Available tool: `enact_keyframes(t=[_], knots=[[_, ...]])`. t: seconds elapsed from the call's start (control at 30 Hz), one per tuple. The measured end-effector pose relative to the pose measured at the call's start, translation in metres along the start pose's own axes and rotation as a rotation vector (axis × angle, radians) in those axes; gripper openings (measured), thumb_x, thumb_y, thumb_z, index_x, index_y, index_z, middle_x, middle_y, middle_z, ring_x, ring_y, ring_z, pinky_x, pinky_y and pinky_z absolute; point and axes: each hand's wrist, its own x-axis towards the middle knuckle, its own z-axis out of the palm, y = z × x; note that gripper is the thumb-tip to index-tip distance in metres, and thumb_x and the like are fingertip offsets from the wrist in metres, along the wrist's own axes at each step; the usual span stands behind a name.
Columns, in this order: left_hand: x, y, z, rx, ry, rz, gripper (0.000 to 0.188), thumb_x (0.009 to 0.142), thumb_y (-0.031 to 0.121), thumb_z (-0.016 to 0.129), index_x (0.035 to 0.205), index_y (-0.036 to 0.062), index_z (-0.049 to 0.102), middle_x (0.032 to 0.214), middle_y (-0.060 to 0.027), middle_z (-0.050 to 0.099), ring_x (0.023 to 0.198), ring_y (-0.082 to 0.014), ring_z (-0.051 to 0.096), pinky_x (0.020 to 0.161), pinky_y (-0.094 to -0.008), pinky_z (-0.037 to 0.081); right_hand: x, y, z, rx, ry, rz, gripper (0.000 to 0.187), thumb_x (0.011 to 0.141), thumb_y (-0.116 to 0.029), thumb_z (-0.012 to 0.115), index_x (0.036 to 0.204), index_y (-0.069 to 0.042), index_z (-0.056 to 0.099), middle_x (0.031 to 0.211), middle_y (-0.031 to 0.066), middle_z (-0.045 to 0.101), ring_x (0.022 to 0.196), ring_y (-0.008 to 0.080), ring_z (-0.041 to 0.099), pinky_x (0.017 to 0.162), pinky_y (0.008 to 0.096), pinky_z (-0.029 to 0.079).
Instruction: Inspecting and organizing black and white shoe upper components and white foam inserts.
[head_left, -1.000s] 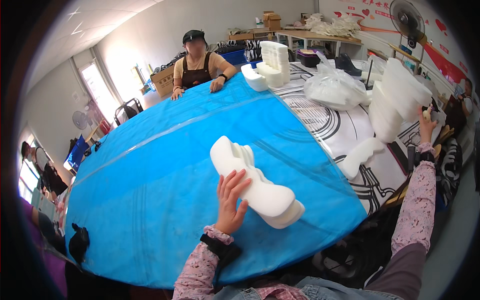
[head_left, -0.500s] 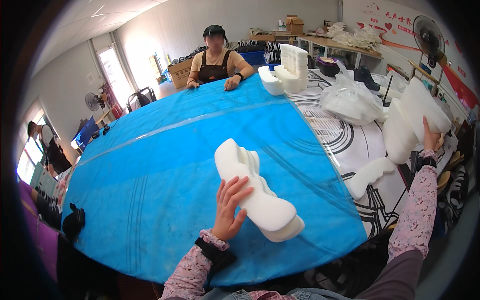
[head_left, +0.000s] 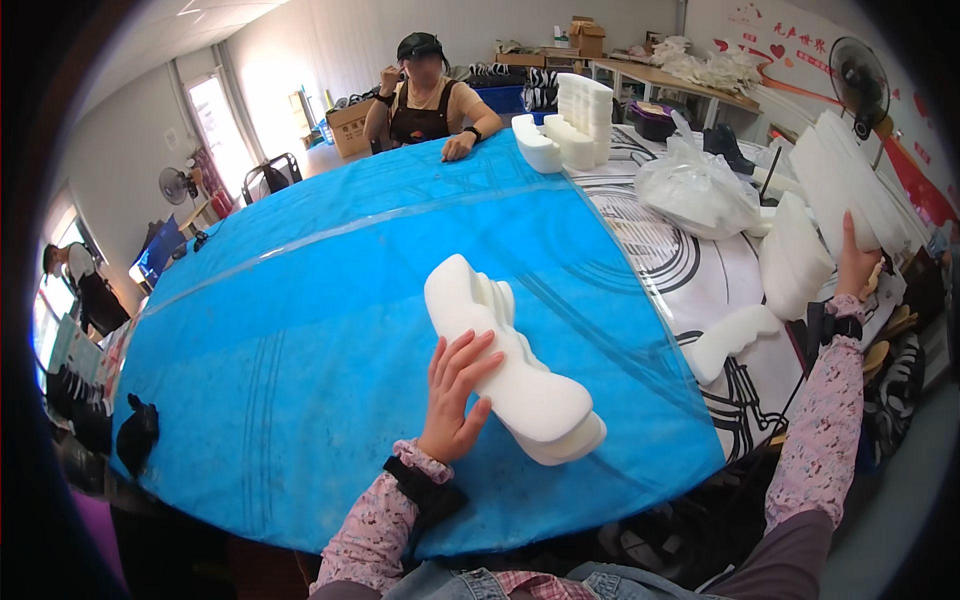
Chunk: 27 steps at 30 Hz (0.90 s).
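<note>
A stack of white, sole-shaped foam pieces (head_left: 540, 395) lies slantwise on the blue table cover. Across its upper left side rests my left hand (head_left: 455, 400), fingers stretched and touching the top piece. At the far right, my right hand (head_left: 856, 266) is wrapped round the lower edge of a thick white foam bundle (head_left: 845, 180), its thumb side up; the undersides of its fingers are partly hidden. Another white foam bundle (head_left: 795, 258) stands just left of that hand. One loose wavy-edged foam piece (head_left: 728, 342) lies flat on the printed sheet nearby.
Upright foam stacks (head_left: 585, 120) stand at the far edge of the blue cover (head_left: 300, 380), beside a clear plastic bag (head_left: 695, 190). Across the table sits a person (head_left: 430, 100). A small black object (head_left: 137, 435) lies at the left edge. Shoes (head_left: 900, 400) hang low right.
My right hand has tilted the large foam bundle up and away, parting it from the bundle beside it. The left hand keeps its place. The person opposite has raised one hand.
</note>
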Motion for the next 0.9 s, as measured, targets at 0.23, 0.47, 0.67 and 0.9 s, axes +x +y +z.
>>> enact_keyframes(t=[0.23,0.47,0.67,0.9], knots=[[-0.006,0.002,-0.003,-0.009,0.0,-0.005,0.042,0.089,0.033,0.037,0.121,0.0097,0.049,0.132,-0.0106,0.042,0.128,-0.0288,0.03,0.107,-0.0465,0.011,-0.087,-0.097,0.052,0.244,-0.281,0.218,0.067,0.073,-0.024,0.074,0.121,0.005,0.038,0.114,0.0134,0.051,0.101,0.0194,0.05,0.088,0.0293,0.04],[-0.011,-0.004,0.027,-0.404,0.361,-0.65,0.068,0.088,0.05,0.042,0.137,0.0064,0.022,0.145,-0.0142,0.009,0.135,-0.0294,0.01,0.106,-0.0473,0.014,-0.247,-0.167,0.051,0.356,-1.266,0.614,0.078,0.071,-0.023,0.075,0.128,0.002,0.028,0.121,0.0153,0.045,0.108,0.0202,0.047,0.091,0.0324,0.039],[0.001,-0.003,0.007,-1.169,-0.032,-0.94,0.072,0.089,0.049,0.044,0.141,0.0129,0.009,0.143,-0.0092,0.018,0.13,-0.0249,0.022,0.101,-0.0474,0.026,-0.255,-0.216,0.056,0.652,-1.39,0.515,0.049,0.079,-0.018,0.066,0.118,-0.001,0.041,0.114,0.0122,0.051,0.105,0.0195,0.05,0.089,0.0292,0.04],[0.057,-0.004,-0.003,-0.8,0.019,-0.885,0.095,0.081,0.041,0.062,0.14,0.0011,-0.002,0.141,-0.0187,0.02,0.129,-0.0277,0.024,0.102,-0.0368,0.026,-0.277,-0.207,0.086,0.595,-1.412,0.288,0.062,0.076,-0.015,0.068,0.129,-0.003,0.038,0.129,0.0141,0.043,0.12,0.0203,0.04,0.097,0.033,0.036]])
